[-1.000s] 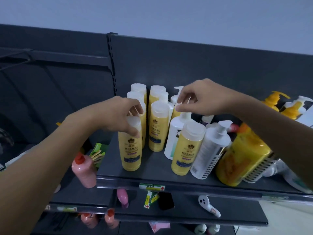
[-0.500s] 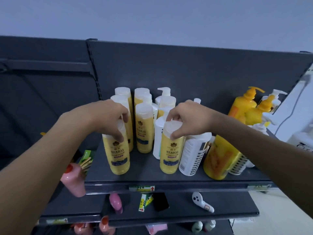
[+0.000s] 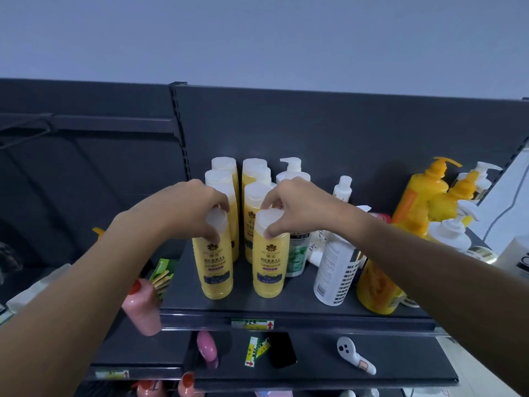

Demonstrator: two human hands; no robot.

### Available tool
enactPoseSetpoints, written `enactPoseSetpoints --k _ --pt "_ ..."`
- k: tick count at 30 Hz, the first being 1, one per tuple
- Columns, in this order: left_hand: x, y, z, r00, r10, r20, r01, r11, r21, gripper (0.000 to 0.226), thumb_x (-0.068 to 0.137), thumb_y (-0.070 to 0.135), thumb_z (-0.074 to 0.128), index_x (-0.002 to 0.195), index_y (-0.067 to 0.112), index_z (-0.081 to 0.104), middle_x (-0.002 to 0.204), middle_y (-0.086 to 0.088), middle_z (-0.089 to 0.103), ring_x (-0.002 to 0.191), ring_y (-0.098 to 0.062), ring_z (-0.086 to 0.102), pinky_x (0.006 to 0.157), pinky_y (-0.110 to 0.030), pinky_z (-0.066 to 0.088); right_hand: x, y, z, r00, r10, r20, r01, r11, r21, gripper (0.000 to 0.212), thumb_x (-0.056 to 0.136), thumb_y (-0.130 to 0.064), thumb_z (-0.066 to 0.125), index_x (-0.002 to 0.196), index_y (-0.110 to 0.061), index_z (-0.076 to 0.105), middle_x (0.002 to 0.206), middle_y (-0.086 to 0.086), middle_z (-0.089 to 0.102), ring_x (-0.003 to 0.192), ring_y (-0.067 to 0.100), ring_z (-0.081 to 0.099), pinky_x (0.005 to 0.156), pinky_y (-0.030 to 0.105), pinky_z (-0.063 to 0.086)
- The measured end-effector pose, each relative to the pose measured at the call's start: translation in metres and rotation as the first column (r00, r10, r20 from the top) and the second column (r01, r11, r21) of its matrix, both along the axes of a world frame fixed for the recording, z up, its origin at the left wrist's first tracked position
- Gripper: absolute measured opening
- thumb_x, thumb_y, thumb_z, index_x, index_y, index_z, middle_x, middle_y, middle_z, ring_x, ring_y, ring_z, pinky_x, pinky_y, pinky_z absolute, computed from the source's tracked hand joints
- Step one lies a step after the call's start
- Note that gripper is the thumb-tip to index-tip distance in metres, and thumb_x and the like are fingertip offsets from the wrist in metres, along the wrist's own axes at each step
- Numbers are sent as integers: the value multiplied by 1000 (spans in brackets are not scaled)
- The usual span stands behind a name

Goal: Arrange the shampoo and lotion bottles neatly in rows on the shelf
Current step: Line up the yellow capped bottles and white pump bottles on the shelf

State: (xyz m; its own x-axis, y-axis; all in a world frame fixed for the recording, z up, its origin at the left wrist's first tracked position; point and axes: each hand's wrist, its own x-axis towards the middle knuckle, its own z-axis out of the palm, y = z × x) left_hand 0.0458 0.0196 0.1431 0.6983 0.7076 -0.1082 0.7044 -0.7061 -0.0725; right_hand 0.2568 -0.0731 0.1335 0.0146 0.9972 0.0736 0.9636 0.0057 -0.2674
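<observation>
Bare left hand [image 3: 189, 207], right hand [image 3: 300, 206]; forearms unsleeved, no jewelry.

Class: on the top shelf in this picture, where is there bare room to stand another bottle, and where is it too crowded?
Bare patches: the dark shelf front strip between the right-hand yellow HERBAL bottle and the leaning white barcode bottle, and the back stretch between the small white bottle and the orange pump bottle. Crowded: the yellow rows at the left and the jumbled right cluster.

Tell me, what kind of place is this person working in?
Most likely a shop aisle. The dark metal shelf carries a price tag on its front edge, many identical yellow bottles stand in rows, and more bottles fill the shelves below. Both hands grip bottle caps.
</observation>
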Motion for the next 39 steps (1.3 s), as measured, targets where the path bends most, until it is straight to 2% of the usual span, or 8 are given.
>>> enactPoseSetpoints --k 11,16,19,24,29,31,35,39 --pt "1 7 0 1000 -21 8 21 999 -37 65 75 51 82 133 43 55 120 10 60 109 -17 59 87 -39 55 -15 9 -3 1000 18 -25 -18 999 30 59 69 -46 87 121 -22 72 104 -3 69 95 14 62 72 28 54" --pt "11 12 16 984 -88 156 97 994 -54 48 81 59 75 124 40 63 112 20 65 100 -3 62 89 -37 57 -1 10 4 994 -1 -110 4 1000 23 59 73 -55 81 125 -28 67 105 -10 69 96 8 64 77 26 54" --pt "28 20 29 955 -130 265 132 991 10 33 88 51 72 116 34 69 104 18 69 97 -4 66 87 -38 58 17 15 24 992 -33 -121 45 994 102 49 77 -59 75 116 -31 71 97 -15 71 91 3 66 82 29 57" --pt "80 52 37 908 -161 386 145 987 71 22 93 40 70 111 27 71 101 12 71 96 -10 67 86 -36 59 65 39 46 996 -91 -22 93 981 169 34 87 -41 72 117 -25 72 94 -13 68 92 10 66 81 28 55" --pt "131 85 23 937 -144 318 139 990 36 31 91 45 71 118 29 69 110 8 68 96 -14 64 83 -35 58 103 74 32 988 -85 129 79 995 57 45 86 -39 73 128 -24 66 81 -20 48 91 16 59 73 28 43" --pt "142 96 16 955 -122 270 125 992 6 37 88 48 73 121 31 68 113 7 67 95 -16 64 83 -37 59 111 84 24 991 -56 123 57 998 -8 51 84 -41 76 131 -24 65 90 -16 54 100 20 62 76 30 45" --pt "152 107 5 979 -83 186 101 991 -87 40 80 45 82 116 33 70 113 5 66 99 -21 65 85 -42 58 118 93 8 995 1 102 11 993 -113 59 80 -40 81 134 -25 62 125 -2 64 114 21 58 84 32 47" --pt "152 113 -2 974 -60 217 84 991 -101 37 77 42 87 109 31 74 108 7 66 98 -19 64 82 -37 58 123 98 1 995 2 100 10 993 -118 62 78 -38 83 134 -26 61 127 -1 63 106 19 54 81 31 44"
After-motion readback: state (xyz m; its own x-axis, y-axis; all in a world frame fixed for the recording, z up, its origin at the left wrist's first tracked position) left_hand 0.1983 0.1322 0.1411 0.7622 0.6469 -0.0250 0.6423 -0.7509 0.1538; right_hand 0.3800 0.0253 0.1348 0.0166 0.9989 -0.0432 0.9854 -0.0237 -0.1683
